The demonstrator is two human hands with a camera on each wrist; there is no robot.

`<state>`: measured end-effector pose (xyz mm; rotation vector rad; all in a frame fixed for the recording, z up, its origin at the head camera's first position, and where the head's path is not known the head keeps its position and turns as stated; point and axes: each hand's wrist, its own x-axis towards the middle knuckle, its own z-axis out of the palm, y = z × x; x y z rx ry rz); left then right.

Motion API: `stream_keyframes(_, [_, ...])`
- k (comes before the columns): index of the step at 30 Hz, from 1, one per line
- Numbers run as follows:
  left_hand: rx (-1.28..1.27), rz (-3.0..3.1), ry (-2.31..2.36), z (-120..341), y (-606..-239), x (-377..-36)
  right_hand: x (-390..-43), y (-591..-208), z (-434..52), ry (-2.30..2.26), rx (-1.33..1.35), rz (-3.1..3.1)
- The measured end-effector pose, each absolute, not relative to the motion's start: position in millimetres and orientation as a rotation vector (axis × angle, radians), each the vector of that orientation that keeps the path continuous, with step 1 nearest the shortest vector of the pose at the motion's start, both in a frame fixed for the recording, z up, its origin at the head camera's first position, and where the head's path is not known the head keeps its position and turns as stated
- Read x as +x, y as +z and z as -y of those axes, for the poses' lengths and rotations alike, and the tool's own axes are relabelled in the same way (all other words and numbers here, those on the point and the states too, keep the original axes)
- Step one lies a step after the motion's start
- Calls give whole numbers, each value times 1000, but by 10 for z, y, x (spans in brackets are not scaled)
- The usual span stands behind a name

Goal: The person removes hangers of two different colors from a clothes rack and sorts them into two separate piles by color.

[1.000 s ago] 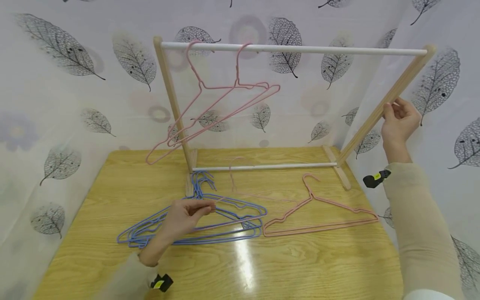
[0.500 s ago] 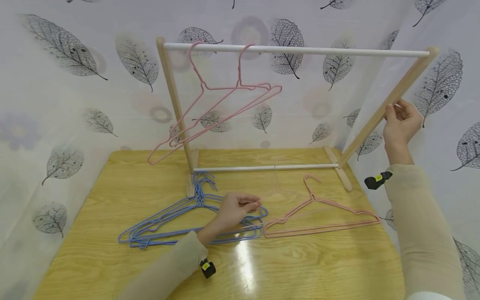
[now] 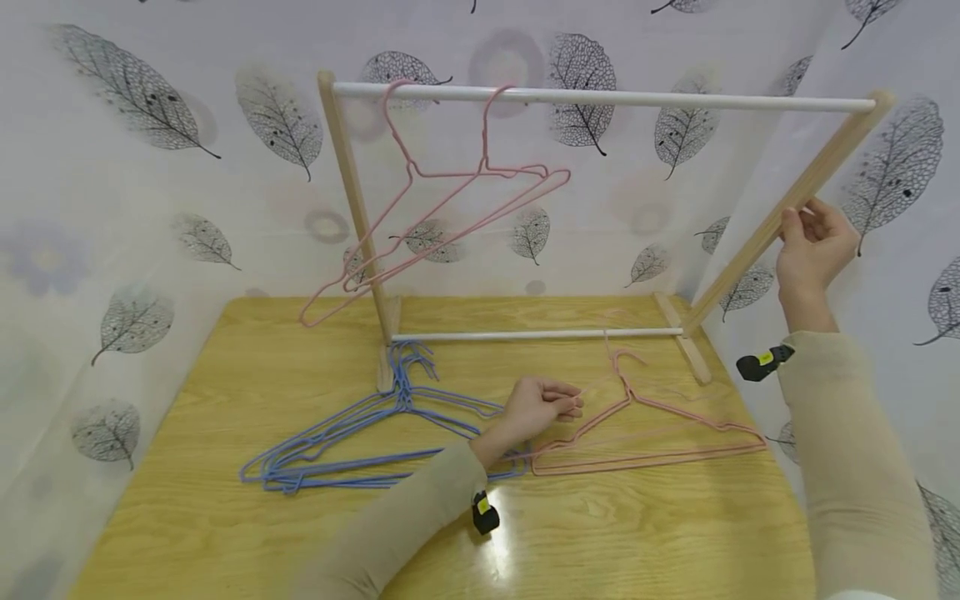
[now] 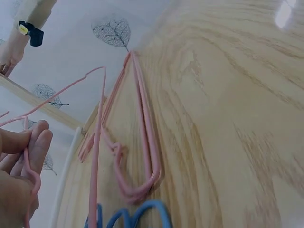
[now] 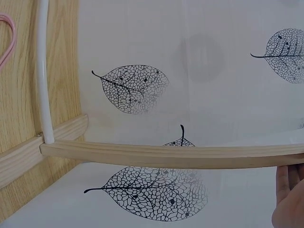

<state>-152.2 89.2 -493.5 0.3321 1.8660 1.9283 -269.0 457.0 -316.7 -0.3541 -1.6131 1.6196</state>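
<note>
My left hand [image 3: 542, 407] pinches a thin pink clothes hanger [image 4: 96, 142], which looks faint and blurred in the head view. The hand is over the table, between the blue hangers [image 3: 403, 404] and the pink hangers [image 3: 631, 395] lying at the right. Up at the right, my right hand [image 3: 817, 250] grips the slanted wooden post [image 3: 836, 154] of a clothes rack; in the right wrist view its fingers lie against the post's edge. Two more pink hangers, a left one [image 3: 410, 167] and a right one [image 3: 483, 164], hang from the white top rail [image 3: 675, 101].
A lower white rail [image 3: 525, 336] joins the rack's feet, including the right foot [image 3: 697, 362]. The rack stands at the back of the wooden table [image 3: 615, 533]. Leaf-patterned sheeting [image 3: 247, 167] covers the walls close behind and beside it.
My left hand has moved right with the pink hanger, from over the blue hangers to the left side of the lying pink ones. The right hand keeps its grip on the post.
</note>
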Motion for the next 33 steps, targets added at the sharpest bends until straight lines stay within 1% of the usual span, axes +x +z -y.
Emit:
stream_keyframes(6, [283,-1808,1938,-1137,-5029,-1541,-2662,-3143,-4568,1638,-342,1623])
stream_keyframes(18, [250,-1795,1869,-1389,-5261,-1661,-2646,-3140,-4539,1664,-329,1593])
stream_keyframes(22, [311,-1939,1801,-1423,-5306,-1669,-2658,-3155,-4560,1653,-327,1604])
stream_keyframes(27, [463,-2191,1621,-1462,-5343,-1655,-2649,-3165,-4596,1660,-337,1596])
stream_keyframes(33, [548,-2246,1592,-1464,-5351,-1652,-2670,-3168,-4573,1694,-348,1594])
